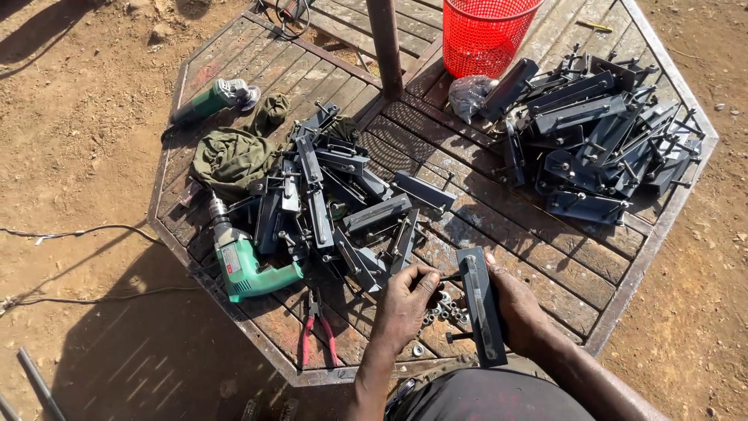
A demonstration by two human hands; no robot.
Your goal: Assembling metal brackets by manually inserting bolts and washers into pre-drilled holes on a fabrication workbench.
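Here my right hand (520, 306) grips a dark bracket (481, 304) upright at the table (623, 288) edge, steadying it, while my left hand (403, 300) pinches its bolt (450, 277) above loose nuts (444, 310).

— What sort of site is this?

— An open-air metalworking yard. The bench is an octagonal steel-framed table (654, 234) with worn wooden slats, standing on bare dirt ground (78, 156) in hard sunlight.

— Evidence of workshop use?

— Two piles of dark steel brackets (600, 132) with bolts, a green electric drill (245, 265), a green angle grinder (210, 97), red-handled pliers (318, 331), loose nuts (444, 308), cables (78, 231) trailing over the soil, and a red plastic basket (483, 31).
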